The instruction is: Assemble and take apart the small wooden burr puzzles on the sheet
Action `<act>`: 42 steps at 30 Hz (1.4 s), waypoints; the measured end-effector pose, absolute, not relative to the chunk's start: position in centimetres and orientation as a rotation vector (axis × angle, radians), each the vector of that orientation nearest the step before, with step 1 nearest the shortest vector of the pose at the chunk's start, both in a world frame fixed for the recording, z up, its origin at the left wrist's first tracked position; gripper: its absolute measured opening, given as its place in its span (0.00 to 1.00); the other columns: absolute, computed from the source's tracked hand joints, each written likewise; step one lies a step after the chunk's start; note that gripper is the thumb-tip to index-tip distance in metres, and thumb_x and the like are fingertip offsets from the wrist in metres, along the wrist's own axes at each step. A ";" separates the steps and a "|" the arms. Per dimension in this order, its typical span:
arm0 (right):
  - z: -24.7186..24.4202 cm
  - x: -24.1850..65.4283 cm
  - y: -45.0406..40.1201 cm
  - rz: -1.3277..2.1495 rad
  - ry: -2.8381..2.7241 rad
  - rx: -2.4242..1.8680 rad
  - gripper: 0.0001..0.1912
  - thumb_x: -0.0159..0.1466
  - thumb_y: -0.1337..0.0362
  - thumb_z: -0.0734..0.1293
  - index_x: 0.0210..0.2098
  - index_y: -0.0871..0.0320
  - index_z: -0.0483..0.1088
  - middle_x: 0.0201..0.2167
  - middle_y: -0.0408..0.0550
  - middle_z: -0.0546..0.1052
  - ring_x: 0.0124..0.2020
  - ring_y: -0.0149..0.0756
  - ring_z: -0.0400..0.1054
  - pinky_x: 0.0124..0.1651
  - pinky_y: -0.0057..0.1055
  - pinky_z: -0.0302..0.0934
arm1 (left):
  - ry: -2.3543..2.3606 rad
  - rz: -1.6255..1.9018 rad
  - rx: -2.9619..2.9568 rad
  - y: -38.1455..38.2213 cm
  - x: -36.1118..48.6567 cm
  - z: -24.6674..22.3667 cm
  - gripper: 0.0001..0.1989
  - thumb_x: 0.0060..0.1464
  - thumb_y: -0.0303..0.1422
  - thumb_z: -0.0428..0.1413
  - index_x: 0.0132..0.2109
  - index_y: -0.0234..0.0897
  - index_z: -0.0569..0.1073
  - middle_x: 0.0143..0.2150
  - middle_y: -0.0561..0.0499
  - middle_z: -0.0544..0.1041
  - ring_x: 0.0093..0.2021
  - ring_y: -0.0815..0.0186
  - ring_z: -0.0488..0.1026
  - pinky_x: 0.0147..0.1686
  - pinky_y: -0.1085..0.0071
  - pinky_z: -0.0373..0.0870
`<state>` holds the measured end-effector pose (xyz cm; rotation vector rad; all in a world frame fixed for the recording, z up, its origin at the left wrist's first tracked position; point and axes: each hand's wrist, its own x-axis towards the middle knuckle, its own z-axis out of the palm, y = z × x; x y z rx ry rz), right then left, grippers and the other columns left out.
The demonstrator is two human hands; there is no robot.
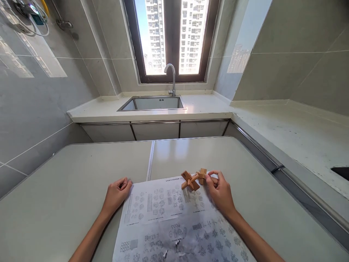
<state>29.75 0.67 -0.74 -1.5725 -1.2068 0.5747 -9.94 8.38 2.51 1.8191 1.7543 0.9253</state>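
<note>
A wooden burr-style puzzle (192, 181) of crossed, interlocked pieces sits over the top right part of a large printed sheet (152, 222). My right hand (220, 191) is closed, thumb and index finger pinching the blocky wooden piece (202, 175) at the puzzle's right end. Whether that piece is joined to the rest or only touching it, I cannot tell. My left hand (118, 193) rests with curled fingers on the table by the sheet's upper left corner; nothing shows in it. Small diagrams and lines of print cover the sheet, which has creases and torn spots near the bottom.
Beneath the sheet is a pale table (89, 171) with a seam down its middle. Beyond it, a counter (203, 103) holds a sink (156, 104) with a tap (173, 78) under a window. Another counter (305, 134) runs along the right, and a tiled wall stands left.
</note>
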 end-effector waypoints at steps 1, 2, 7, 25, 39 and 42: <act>-0.8 29.8 0.7 0.556 -1.214 -1.597 0.18 0.71 0.44 0.62 0.44 0.54 0.65 0.16 0.29 0.57 0.19 0.34 0.53 0.29 0.29 0.49 | 1.754 0.924 1.819 8.4 -9.9 2.5 0.22 0.54 0.44 0.54 0.27 0.42 0.47 0.25 0.58 0.48 0.26 0.69 0.48 0.27 0.73 0.50; -0.9 29.9 0.8 0.540 -1.218 -1.621 0.18 0.71 0.44 0.62 0.45 0.53 0.65 0.15 0.29 0.58 0.20 0.35 0.55 0.29 0.30 0.51 | 1.754 0.923 1.819 8.4 -9.9 2.5 0.22 0.54 0.44 0.54 0.27 0.42 0.47 0.25 0.58 0.48 0.26 0.69 0.48 0.27 0.73 0.50; -1.3 30.4 1.3 0.487 -1.234 -1.738 0.21 0.69 0.42 0.63 0.44 0.53 0.68 0.18 0.35 0.68 0.22 0.39 0.65 0.31 0.32 0.57 | 1.749 0.916 1.825 8.4 -9.9 2.4 0.22 0.55 0.44 0.54 0.27 0.42 0.47 0.25 0.58 0.48 0.26 0.70 0.48 0.27 0.74 0.50; 1.6 27.4 -1.4 0.223 -1.417 -1.228 0.06 0.74 0.58 0.66 0.46 0.53 0.70 0.34 0.48 0.80 0.30 0.38 0.73 0.36 0.34 0.69 | 1.408 0.814 2.140 5.4 -5.9 4.5 0.16 0.63 0.44 0.56 0.32 0.40 0.66 0.29 0.55 0.68 0.29 0.67 0.63 0.31 0.72 0.62; 1.0 21.4 -5.3 1.259 -1.451 -0.866 0.12 0.75 0.52 0.67 0.45 0.53 0.63 0.35 0.47 0.81 0.34 0.40 0.79 0.37 0.34 0.71 | 0.829 0.637 1.889 0.5 -0.7 4.6 0.38 0.49 0.48 0.72 0.65 0.48 0.73 0.58 0.46 0.79 0.53 0.53 0.76 0.60 0.56 0.70; 1.1 21.4 -5.2 1.516 -1.398 -0.778 0.18 0.74 0.45 0.66 0.44 0.53 0.62 0.34 0.47 0.78 0.34 0.38 0.78 0.33 0.30 0.68 | 0.782 0.694 1.875 0.4 -0.6 4.7 0.37 0.48 0.50 0.71 0.62 0.46 0.75 0.57 0.45 0.80 0.54 0.51 0.78 0.58 0.58 0.73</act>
